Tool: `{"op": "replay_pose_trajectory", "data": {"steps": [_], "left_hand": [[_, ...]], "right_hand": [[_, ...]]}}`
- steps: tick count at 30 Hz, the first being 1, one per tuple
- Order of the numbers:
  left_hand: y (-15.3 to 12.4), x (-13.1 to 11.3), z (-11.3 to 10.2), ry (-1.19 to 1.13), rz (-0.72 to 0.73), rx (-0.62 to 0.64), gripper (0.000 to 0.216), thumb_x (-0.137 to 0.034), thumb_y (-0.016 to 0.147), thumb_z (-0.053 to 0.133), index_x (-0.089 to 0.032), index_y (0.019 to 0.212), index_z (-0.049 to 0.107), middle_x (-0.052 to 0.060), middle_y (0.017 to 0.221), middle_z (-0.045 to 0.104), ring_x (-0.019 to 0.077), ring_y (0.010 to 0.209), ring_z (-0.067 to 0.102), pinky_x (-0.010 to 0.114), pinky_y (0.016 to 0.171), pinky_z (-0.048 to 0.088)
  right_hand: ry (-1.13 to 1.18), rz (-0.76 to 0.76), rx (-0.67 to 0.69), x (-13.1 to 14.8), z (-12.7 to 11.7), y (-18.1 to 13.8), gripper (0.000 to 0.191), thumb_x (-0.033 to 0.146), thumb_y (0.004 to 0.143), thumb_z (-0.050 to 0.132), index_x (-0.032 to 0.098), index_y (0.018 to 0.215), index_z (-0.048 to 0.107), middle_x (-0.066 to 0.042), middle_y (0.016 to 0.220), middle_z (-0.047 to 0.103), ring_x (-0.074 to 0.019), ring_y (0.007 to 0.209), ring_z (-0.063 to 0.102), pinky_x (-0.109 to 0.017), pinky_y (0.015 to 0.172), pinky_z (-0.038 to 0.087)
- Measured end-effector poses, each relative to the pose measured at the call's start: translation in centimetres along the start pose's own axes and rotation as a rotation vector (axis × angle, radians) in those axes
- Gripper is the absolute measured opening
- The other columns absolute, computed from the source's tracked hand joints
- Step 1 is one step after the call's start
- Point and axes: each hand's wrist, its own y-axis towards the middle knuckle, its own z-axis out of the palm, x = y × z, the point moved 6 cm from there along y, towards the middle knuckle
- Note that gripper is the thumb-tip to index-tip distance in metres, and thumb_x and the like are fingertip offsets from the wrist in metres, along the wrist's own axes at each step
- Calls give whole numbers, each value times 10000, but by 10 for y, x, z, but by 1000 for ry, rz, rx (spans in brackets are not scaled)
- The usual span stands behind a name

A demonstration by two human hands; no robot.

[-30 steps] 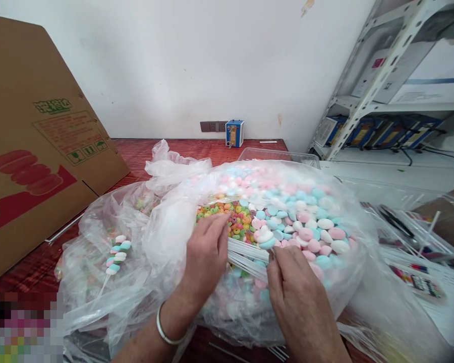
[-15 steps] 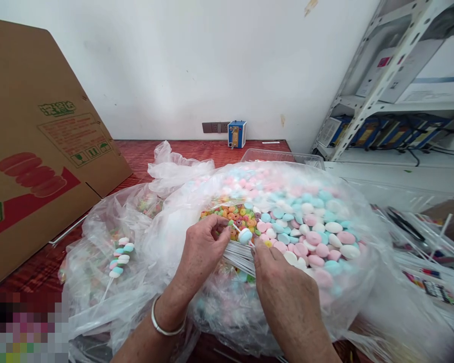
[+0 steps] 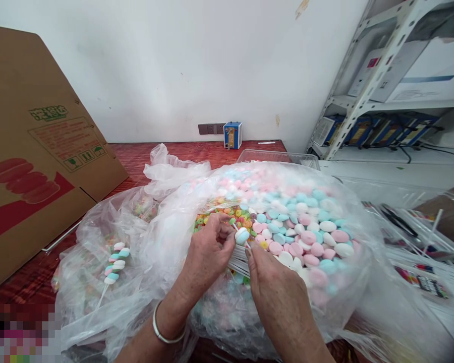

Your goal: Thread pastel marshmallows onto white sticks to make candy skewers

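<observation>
Pastel blue-and-white marshmallow disc [image 3: 242, 235] at centre of frame, threaded on a thin white stick [image 3: 235, 228], tilted, just over the heap. Left hand [image 3: 208, 254] curled tight, fingers closed around a bundle of white sticks [image 3: 237, 263], fingertips up by the stick's upper end. Silver bangle [image 3: 165, 334] on that wrist. Right hand [image 3: 276, 290] lower centre, thumb and forefinger pinched on the stick's lower end, just beneath the disc; remaining fingers folded under.

Both hands rest on a large clear plastic bag [image 3: 166, 237] filling the middle of the frame. Inside: pink, blue and white marshmallow discs [image 3: 310, 237] on the right, coloured cereal rings [image 3: 236, 217] just beyond the left fingers. One finished skewer [image 3: 115, 262] of stacked discs lies in the bag folds at lower left.

Cardboard box [image 3: 41, 151] leans at upper left on a red wooden table [image 3: 181, 148]. Small blue box [image 3: 232, 134] against the wall, top centre. Metal shelving [image 3: 363, 96] at upper right.
</observation>
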Motion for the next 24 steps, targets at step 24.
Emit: {"op": "replay_pose_trajectory", "data": {"steps": [24], "left_hand": [[28,-4,-7,437,203,-86,141,-104,910,537,-185,873,646,58,937,649,212,936,607,343,839,501]], "right_hand": [[6,99,82,-14,2,-1,141,189,988,507,222,879,589,2,766,710,-174,630,687,-271,483,278]]}}
